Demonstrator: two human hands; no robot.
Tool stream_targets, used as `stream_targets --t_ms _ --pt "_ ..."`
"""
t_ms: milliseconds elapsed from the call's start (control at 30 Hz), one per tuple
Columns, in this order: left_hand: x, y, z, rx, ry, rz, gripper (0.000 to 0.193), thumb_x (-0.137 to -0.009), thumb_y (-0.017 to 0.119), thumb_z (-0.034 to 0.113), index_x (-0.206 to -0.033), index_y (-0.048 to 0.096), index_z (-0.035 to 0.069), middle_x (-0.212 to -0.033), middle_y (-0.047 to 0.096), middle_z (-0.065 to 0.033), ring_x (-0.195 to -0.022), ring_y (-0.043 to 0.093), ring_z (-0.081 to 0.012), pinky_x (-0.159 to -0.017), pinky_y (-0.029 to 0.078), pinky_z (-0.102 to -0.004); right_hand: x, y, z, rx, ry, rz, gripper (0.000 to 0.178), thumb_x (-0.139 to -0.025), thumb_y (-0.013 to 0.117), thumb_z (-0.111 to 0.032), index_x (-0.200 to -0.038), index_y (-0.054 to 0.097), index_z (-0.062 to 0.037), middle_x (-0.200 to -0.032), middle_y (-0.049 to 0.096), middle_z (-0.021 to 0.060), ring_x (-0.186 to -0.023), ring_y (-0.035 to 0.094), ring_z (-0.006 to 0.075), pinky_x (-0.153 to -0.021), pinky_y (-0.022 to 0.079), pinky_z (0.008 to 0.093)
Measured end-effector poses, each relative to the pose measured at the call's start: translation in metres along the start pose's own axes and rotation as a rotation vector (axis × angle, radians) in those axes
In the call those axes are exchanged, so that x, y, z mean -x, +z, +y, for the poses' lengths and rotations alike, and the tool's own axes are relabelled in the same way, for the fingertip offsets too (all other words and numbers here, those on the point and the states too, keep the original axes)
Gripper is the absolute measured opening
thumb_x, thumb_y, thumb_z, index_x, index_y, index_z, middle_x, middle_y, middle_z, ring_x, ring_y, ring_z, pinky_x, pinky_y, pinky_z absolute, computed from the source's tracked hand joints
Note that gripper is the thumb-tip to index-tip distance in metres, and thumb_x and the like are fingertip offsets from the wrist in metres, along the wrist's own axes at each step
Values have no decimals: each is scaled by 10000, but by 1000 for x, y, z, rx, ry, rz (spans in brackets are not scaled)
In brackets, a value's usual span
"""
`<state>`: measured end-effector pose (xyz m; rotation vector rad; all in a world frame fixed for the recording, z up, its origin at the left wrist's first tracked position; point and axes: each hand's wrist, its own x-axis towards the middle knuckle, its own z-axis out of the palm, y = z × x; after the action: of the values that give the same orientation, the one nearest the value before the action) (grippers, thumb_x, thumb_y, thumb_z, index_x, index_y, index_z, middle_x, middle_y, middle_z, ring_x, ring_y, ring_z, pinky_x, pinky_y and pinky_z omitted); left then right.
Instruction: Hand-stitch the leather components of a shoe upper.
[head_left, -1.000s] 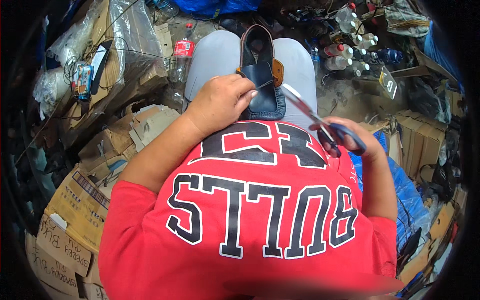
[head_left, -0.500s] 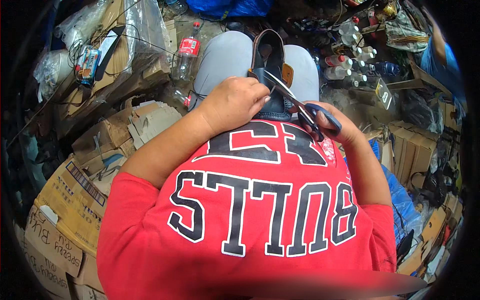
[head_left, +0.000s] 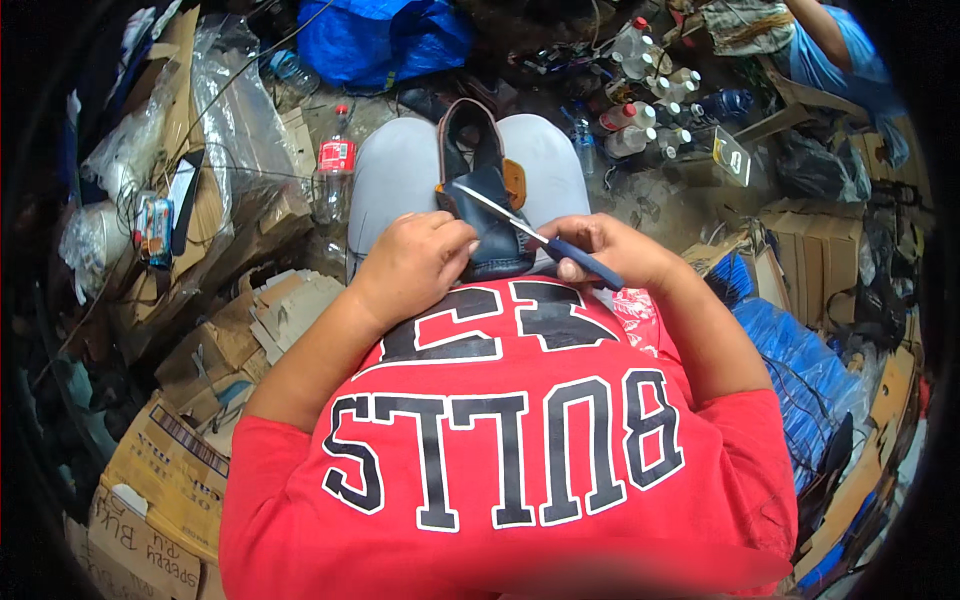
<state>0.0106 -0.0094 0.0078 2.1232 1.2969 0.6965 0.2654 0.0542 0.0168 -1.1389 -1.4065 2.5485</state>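
A dark leather shoe with a tan tab at its side lies between my grey-clad knees. My left hand is at the shoe's left edge, fingers curled in and pressed together; whatever they hold is hidden. Scissors with dark blue handles are in my right hand. Their blades look closed and lie slantwise over the shoe, tips toward its upper left.
Flattened cardboard is piled at the left, below clear plastic sheeting. A red-labelled bottle stands beside my left knee. Several bottles cluster at the far right, near another person's blue sleeve.
The scissor blades, spread before, have come together. My left hand has drawn back from the blades to the shoe's left edge. The whole view has shifted.
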Motion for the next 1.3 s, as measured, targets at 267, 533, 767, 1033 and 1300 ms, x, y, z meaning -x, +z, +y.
stream_targets --t_ms 267,533,767,1033,1300 --pt "1 -2 -27 -97 -107 186 54 -793 599 52 -842 606 29 -737 562 -121 -691 537 -306 -650 423 -370 15 -109 -2 156 -391 519 631 -821 617 -159 -1386 349 -76 -1011 559 32 -889 539 126 -814 435 262" --pt "0 6 -38 -233 -55 231 64 -786 610 87 -832 589 46 -680 525 -89 -636 509 -272 -603 376 -374 -32 -186 117 244 11 762 576 -725 719 -84 -1253 490 -62 -858 622 34 -705 566 114 -627 475 270" --pt "-8 9 -40 -250 -47 198 96 -745 615 79 -829 581 46 -666 502 -90 -625 500 -271 -596 364 -368 -86 -219 275 677 592 877 520 -672 786 -274 -1048 601 33 -878 665 177 -773 653 272 -690 515 370" --pt "-18 8 -32 -310 -110 148 101 -725 608 82 -813 575 46 -662 488 -91 -623 490 -270 -592 351 -367 -92 -204 283 589 589 1006 628 -667 743 -302 -1193 523 -38 -1094 612 195 -1016 588 344 -885 448 402" --pt "-24 10 -35 -323 -130 128 90 -730 606 98 -785 563 42 -649 474 -92 -612 480 -270 -578 342 -372 -90 -179 103 502 -538 1224 439 -756 642 -80 -1182 535 -66 -992 621 132 -838 614 210 -741 481 291"
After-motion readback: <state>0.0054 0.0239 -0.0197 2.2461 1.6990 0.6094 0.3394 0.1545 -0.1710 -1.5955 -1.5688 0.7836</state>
